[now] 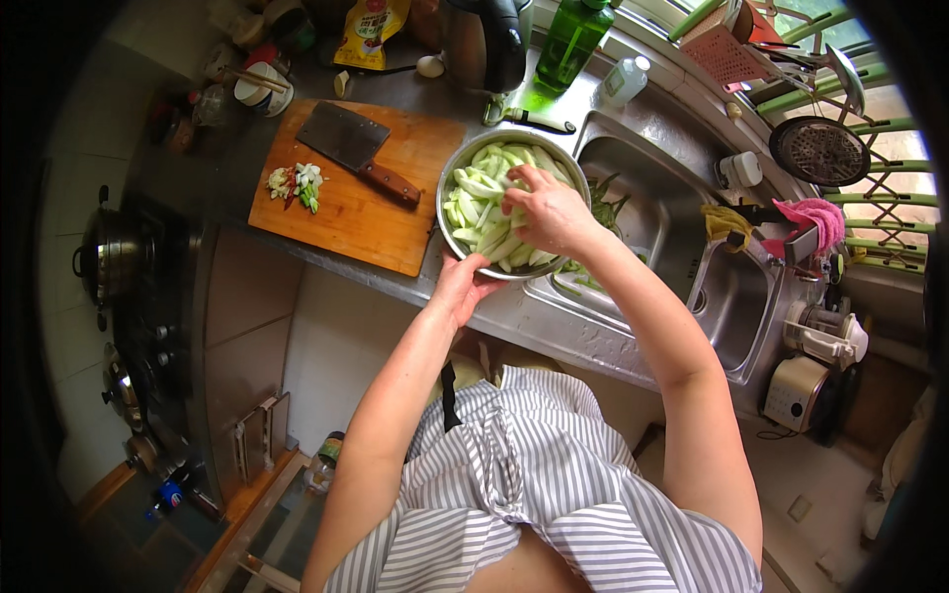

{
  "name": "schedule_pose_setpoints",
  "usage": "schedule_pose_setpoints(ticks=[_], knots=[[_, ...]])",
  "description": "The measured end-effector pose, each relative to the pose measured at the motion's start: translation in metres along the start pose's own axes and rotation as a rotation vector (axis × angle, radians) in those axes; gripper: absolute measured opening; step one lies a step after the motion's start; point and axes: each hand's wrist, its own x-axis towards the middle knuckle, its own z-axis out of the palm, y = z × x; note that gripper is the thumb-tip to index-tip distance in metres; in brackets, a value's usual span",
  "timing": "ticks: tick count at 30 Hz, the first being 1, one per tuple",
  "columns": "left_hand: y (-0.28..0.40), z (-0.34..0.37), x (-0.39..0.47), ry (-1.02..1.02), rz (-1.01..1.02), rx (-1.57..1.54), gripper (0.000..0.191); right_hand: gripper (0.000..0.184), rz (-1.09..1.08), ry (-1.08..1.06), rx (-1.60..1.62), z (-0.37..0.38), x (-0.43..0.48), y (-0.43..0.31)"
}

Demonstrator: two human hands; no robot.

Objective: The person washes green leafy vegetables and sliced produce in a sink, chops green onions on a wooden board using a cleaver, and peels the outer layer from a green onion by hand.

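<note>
A round metal bowl point(450, 236) full of pale green vegetable slices point(474, 211) stands at the counter's edge, between the cutting board and the sink. My left hand point(463, 285) grips its near rim, with the thumb on top and the fingers underneath. Over the slices, my right hand point(547, 207) reaches in with bent fingers touching them; whether it pinches any is hidden. Left of the bowl, a cleaver point(345, 137) with a wooden handle lies on the wooden cutting board point(356, 230). Chopped garlic, scallion and red bits point(298, 185) form small piles on that board.
Green peels point(604, 204) lie in the double steel sink point(645, 170) at right. Behind the bowl are a peeler point(534, 118), a green bottle point(571, 44) and a dark-handled kettle point(500, 44). A lidded pot point(111, 256) sits on the stove at left.
</note>
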Motion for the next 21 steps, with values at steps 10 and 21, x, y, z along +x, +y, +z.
schedule_pose_setpoints(ticks=[10, 21], knots=[[-0.001, 0.0, 0.006, -0.009, -0.013, 0.026, 0.053, 0.073, 0.368, -0.223, -0.1, 0.031, 0.065, -0.031], [0.002, 0.01, 0.002, 0.233, 0.198, 0.299, 0.062, 0.037, 0.139, 0.159, 0.146, 0.019, 0.003, 0.021]])
